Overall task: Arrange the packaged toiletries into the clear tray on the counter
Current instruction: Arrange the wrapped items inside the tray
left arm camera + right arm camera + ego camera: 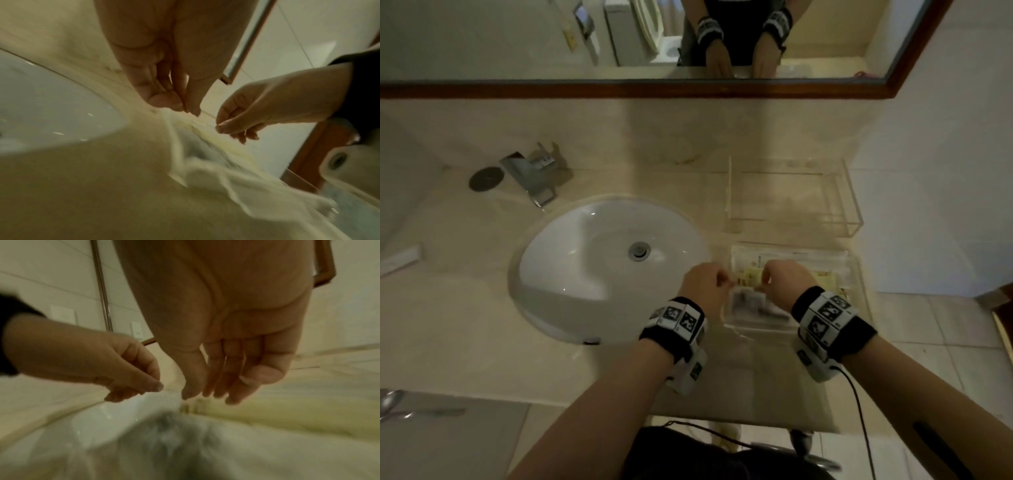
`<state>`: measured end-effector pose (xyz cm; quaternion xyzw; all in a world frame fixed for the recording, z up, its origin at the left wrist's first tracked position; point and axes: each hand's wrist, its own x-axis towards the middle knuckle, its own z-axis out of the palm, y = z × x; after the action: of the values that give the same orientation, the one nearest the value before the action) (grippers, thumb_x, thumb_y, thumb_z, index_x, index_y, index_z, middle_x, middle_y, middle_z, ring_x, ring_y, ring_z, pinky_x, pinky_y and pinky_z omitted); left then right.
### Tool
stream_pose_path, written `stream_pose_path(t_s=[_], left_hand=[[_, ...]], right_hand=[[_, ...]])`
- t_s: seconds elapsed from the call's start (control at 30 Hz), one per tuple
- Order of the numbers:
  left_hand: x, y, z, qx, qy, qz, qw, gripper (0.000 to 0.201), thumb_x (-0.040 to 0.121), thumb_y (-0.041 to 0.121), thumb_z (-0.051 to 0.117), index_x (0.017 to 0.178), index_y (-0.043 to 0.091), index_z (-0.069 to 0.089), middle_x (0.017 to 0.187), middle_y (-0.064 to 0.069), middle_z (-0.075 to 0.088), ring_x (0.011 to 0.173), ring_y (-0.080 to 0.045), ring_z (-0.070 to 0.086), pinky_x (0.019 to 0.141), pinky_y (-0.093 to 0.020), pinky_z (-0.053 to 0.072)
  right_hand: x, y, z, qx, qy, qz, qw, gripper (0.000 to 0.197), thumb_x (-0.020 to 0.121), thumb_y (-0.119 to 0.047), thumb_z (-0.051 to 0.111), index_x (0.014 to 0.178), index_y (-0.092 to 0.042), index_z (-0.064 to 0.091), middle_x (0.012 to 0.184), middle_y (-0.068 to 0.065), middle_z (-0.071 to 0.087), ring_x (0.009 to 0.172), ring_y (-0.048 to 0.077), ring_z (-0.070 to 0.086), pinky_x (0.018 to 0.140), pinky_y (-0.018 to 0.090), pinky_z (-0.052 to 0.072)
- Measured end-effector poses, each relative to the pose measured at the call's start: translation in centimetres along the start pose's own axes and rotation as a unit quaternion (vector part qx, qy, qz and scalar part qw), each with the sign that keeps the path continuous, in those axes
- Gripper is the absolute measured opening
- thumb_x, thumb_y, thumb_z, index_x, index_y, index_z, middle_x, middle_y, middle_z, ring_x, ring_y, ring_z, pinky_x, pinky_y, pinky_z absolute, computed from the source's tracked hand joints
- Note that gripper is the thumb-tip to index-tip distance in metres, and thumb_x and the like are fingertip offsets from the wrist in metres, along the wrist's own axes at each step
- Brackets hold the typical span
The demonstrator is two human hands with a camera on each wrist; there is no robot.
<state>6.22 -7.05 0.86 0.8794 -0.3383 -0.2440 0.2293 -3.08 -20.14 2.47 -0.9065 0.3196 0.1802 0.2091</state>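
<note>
Just right of the white sink, the left hand and right hand hover over packaged toiletries in a clear tray on the worktop, the packets' long axis running left-right, away from the sink. The head view shows a second clear organizer behind the tray; the wrist views alone show each grip narrow, thumb meeting fingertips, though whether they pinch a packet edge I cannot tell.

Count: 1 sink basin, 1 faucet, 1 mirror, 2 clear trays — far, near; 2 hands — left, right; packet count unclear.
</note>
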Motion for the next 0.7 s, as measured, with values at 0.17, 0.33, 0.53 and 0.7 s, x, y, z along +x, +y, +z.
stream_pose_path(t_s=[0.17, 0.33, 0.53, 0.7], left_hand=[[0.0, -9.4, -7.5, 0.015, 0.080, -0.110, 0.991, 0.023, 0.096, 0.021, 0.042, 0.099, 0.004, 0.057, 0.095, -0.018, 0.063, 0.089, -0.034, 0.059, 0.080, -0.038, 0.047], [-2.6, -21.2, -15.4, 0.009, 0.132, -0.232, 0.964, 0.016, 0.097, 0.017, 0.041, 0.093, 0.004, 0.048, 0.103, -0.022, 0.062, 0.078, -0.029, 0.049, 0.072, -0.036, 0.040], [-7.7, -34.5, -23.1, -0.040, 0.177, -0.362, 0.914, 0.026, 0.095, 0.021, 0.042, 0.107, 0.000, 0.052, 0.109, -0.021, 0.064, 0.101, -0.038, 0.058, 0.085, -0.040, 0.046], [-10.7, -42.7, -27.2, -0.061, 0.189, -0.408, 0.891, 0.029, 0.095, 0.023, 0.042, 0.109, -0.001, 0.051, 0.111, -0.022, 0.061, 0.102, -0.037, 0.058, 0.081, -0.038, 0.044]], right_hand=[[2.3, -9.5, -1.3, 0.037, 0.006, -0.093, 0.995, 0.034, 0.093, -0.035, 0.055, 0.097, -0.004, 0.069, 0.090, 0.013, 0.067, 0.086, 0.028, 0.062, 0.072, 0.031, 0.045], [5.8, -22.3, 1.2, 0.032, -0.023, -0.185, 0.982, 0.029, 0.094, -0.033, 0.052, 0.097, -0.006, 0.064, 0.084, 0.005, 0.057, 0.077, 0.021, 0.053, 0.067, 0.030, 0.041], [8.7, -41.7, 6.7, 0.019, -0.068, -0.300, 0.951, 0.024, 0.092, -0.026, 0.056, 0.107, -0.008, 0.064, 0.108, 0.011, 0.067, 0.102, 0.028, 0.061, 0.079, 0.029, 0.044], [10.8, -55.6, 11.7, -0.020, -0.082, -0.370, 0.925, 0.033, 0.092, -0.028, 0.056, 0.119, -0.010, 0.057, 0.123, 0.011, 0.060, 0.114, 0.028, 0.055, 0.095, 0.032, 0.042]])
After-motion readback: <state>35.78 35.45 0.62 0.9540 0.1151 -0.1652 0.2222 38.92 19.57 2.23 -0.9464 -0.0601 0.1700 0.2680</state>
